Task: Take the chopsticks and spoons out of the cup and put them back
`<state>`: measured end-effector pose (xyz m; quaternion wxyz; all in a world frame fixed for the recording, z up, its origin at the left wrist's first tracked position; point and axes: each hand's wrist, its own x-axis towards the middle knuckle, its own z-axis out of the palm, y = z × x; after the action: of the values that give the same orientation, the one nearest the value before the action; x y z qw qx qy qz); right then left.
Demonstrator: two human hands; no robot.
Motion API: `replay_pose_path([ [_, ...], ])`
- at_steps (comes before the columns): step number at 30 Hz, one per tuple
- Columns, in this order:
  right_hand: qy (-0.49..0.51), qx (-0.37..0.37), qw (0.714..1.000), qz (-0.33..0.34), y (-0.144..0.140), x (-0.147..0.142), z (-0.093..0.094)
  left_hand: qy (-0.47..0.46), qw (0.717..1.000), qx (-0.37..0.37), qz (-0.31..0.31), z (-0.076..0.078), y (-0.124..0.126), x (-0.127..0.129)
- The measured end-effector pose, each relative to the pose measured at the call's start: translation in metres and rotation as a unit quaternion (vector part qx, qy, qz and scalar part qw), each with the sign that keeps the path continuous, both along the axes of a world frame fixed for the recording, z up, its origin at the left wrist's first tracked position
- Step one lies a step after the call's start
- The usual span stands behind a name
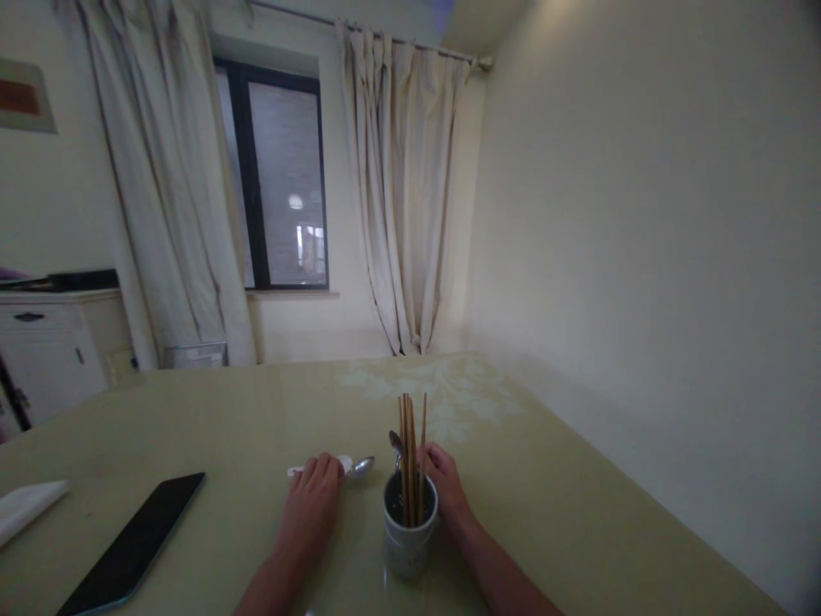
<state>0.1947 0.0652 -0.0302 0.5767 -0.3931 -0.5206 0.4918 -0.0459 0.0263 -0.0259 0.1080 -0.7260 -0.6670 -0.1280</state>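
A white cup (409,530) stands on the table near me, holding several wooden chopsticks (411,453) and a metal spoon (396,445). My right hand (445,488) rests against the cup's right side, fingers curled around its rim. My left hand (312,500) lies palm down on the table to the left of the cup, its fingertips on a white-handled spoon (350,467) that lies flat with its metal bowl pointing right.
The yellow-green table (545,479) runs up to a wall on the right. A black phone (134,543) lies at the left, a folded white cloth (26,505) beyond it. A white cabinet (44,351), a window and curtains stand behind.
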Motion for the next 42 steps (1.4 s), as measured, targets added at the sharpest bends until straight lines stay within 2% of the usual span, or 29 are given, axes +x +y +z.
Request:
replay_pose_path([
  [3,0.003,-0.017,0.999,0.038,-0.001,-0.001,0.003,-0.015,1.000,0.007,-0.020,0.006,-0.002,0.009],
  [6,0.004,-0.021,0.998,0.058,-0.001,-0.001,0.006,-0.042,0.998,-0.016,-0.040,0.011,-0.006,0.020],
  [10,0.004,-0.022,0.997,0.071,-0.002,-0.002,0.010,-0.103,0.991,-0.035,-0.082,0.010,-0.012,0.036],
  [16,0.029,-0.012,0.995,0.090,-0.004,-0.001,0.017,-0.211,0.970,0.035,-0.117,0.006,-0.016,0.048],
  [23,0.036,0.032,0.994,0.097,-0.006,-0.003,0.021,-0.227,0.954,0.125,-0.149,0.004,-0.012,0.047],
  [25,0.008,0.049,0.997,0.056,-0.006,0.000,0.022,-0.222,0.951,0.145,-0.162,0.003,-0.011,0.047],
  [28,-0.024,0.086,0.991,-0.095,-0.002,0.015,0.029,-0.193,0.954,0.171,-0.151,0.002,-0.006,0.039],
  [31,-0.012,0.132,0.960,-0.248,0.001,0.041,0.045,-0.133,0.973,0.167,-0.087,0.000,-0.001,0.019],
  [34,0.034,0.174,0.925,-0.336,0.002,0.065,0.062,-0.059,0.988,0.135,-0.036,-0.007,0.001,-0.002],
  [36,0.107,0.180,0.915,-0.345,0.001,0.074,0.071,-0.029,0.994,0.098,-0.025,-0.011,0.001,-0.009],
  [38,0.168,0.177,0.918,-0.313,-0.003,0.076,0.077,-0.020,0.998,0.053,-0.024,-0.011,-0.001,-0.010],
  [40,0.177,0.178,0.932,-0.260,-0.010,0.072,0.080,-0.021,0.999,0.011,-0.031,-0.007,-0.002,-0.007],
  [42,0.141,0.192,0.950,-0.202,-0.018,0.065,0.082,-0.030,0.999,-0.024,-0.033,0.000,-0.003,-0.003],
])
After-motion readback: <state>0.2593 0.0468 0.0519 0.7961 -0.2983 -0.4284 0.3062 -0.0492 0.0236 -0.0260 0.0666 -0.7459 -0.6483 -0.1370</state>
